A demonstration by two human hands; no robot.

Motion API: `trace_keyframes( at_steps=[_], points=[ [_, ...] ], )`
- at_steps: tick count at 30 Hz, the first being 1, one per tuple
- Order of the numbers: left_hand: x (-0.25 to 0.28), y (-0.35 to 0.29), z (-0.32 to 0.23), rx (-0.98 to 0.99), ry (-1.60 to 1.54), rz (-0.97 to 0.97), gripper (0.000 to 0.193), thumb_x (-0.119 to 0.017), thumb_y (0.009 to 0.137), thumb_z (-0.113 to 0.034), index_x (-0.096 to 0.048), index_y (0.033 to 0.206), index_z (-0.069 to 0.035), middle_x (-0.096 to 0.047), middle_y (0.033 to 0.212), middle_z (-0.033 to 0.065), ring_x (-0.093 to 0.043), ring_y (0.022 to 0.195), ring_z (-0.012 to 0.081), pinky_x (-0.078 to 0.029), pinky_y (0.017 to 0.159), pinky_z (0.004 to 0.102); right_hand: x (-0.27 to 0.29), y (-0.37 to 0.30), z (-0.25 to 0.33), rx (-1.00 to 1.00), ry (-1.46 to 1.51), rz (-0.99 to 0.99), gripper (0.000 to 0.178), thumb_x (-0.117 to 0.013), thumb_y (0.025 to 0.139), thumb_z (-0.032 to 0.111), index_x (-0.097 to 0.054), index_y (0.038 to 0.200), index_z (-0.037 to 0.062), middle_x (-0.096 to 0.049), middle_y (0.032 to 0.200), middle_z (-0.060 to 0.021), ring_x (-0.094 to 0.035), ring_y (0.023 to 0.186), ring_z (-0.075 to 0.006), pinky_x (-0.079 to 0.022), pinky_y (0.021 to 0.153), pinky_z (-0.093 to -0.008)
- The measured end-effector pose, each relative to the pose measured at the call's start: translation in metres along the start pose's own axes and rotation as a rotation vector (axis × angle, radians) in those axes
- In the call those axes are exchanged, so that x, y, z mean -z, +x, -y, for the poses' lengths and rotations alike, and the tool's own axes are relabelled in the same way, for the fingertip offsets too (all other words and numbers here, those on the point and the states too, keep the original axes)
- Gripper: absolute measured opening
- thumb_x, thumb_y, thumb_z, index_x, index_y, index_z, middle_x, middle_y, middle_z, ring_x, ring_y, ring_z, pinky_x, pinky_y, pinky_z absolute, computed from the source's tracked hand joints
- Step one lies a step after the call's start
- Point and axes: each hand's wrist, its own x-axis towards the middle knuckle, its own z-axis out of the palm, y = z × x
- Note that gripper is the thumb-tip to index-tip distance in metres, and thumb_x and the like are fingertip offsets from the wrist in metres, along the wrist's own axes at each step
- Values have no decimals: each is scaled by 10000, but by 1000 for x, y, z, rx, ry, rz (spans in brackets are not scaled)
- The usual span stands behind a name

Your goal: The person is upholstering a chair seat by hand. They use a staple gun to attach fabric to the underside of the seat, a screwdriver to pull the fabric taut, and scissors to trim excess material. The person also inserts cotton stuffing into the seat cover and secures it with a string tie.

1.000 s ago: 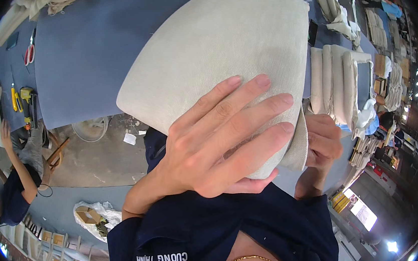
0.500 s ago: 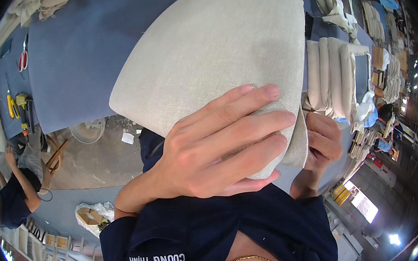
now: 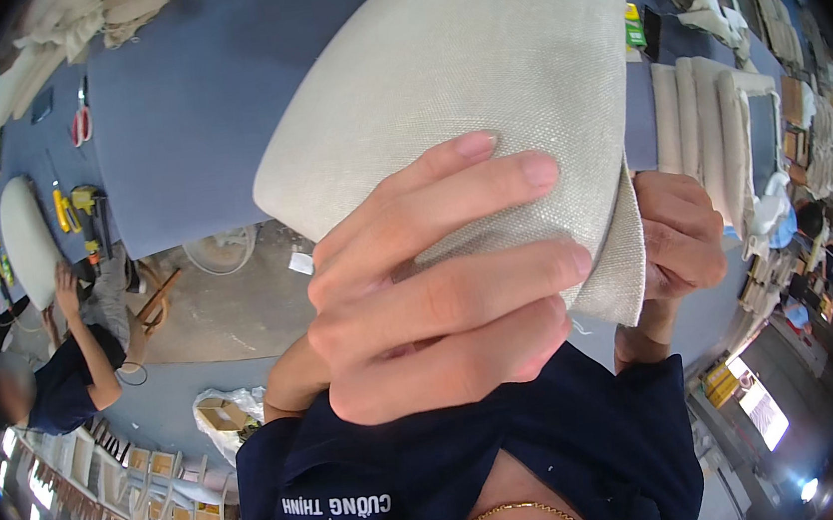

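A large padded cushion (image 3: 448, 66) covered in pale beige woven fabric fills the upper middle, tilted above the table. My left hand (image 3: 439, 288) is wrapped round its near corner, fingers across the covered face; the thumb is hidden. Along the cushion's right edge a loose flap of the same fabric (image 3: 624, 275) hangs out. Closed in a fist, my right hand (image 3: 680, 235) grips the edge of that flap. The cushion's underside is out of sight.
On the blue worktable (image 3: 172, 113) lie red-handled scissors (image 3: 82, 124) and a yellow-and-black power tool (image 3: 85, 207). Several beige padded pieces (image 3: 715, 136) stand at right. At left a co-worker (image 3: 77, 383) handles another pale cushion (image 3: 31, 242). A clear round tub (image 3: 222, 251) sits below the table edge.
The whole view has shifted, so everything sits further right. My left hand's fingers have spread a little on the cushion. My right hand still grips the flap, which now shows more.
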Motion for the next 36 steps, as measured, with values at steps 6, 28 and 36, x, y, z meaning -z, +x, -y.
trace_keyframes(
  at_steps=[6, 28, 36],
  points=[
    [6, 4, -2, 18, 31, 1, 455, -918, 684, -130, -560, 963, -95, -719, 1061, 83, -662, 1147, 447, -518, 1029, 608, -18, 12, -22, 132, 195, -15, 321, -802, 820, 278, -708, 765, -24, -487, 593, -42, -448, 447, -171, -289, 417, -305],
    [16, 19, 18, -96, 44, 36, 609, -898, 742, -218, -525, 1192, -48, -643, 1176, 189, -659, 1147, 454, -521, 1033, 605, -5, 49, -49, 365, 57, -35, 311, -830, 798, 269, -682, 742, 1, -468, 574, -17, -446, 455, -161, -296, 410, -312],
    [25, 19, 14, -79, 296, -42, 480, -797, 848, -255, -547, 1171, -3, -600, 1200, 221, -648, 1099, 453, -536, 966, 594, -20, 45, -47, 320, 16, -149, 307, -768, 901, 255, -581, 704, 113, -513, 682, -6, -563, 567, -198, -400, 471, -350]
  ],
)
